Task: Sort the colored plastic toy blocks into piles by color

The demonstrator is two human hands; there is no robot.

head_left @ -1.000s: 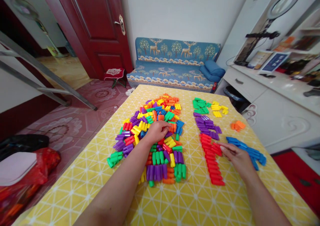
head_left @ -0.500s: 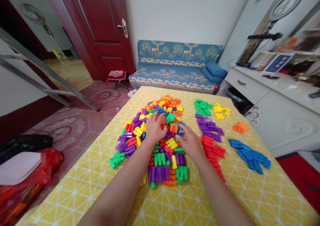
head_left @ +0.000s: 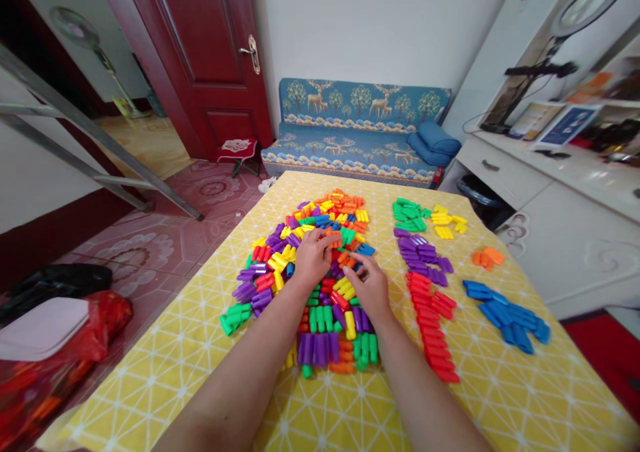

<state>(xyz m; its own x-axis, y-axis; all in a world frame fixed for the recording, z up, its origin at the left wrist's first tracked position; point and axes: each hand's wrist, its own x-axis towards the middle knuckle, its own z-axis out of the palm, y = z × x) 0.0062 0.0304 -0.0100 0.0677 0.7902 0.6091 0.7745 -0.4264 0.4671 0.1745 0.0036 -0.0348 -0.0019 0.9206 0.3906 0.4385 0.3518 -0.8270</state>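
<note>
Yellow cloth (head_left: 320, 412) covers the table (head_left: 530, 392). Mixed pieces (head_left: 320, 317) lie heaped under the left hand (head_left: 313, 259) and right hand (head_left: 370, 285); I can't tell if either grip is clamped on one. Pinching softly should keep others still. Red pieces (head_left: 433, 325) sit to the right.

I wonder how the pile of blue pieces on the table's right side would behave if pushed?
The blue pieces look like moulded plastic, so probably stiff. Their smooth-looking surfaces suggest they may slide easily over the tablecloth. Piled loosely and overlapping, they would likely spread apart rather than move together.
</note>
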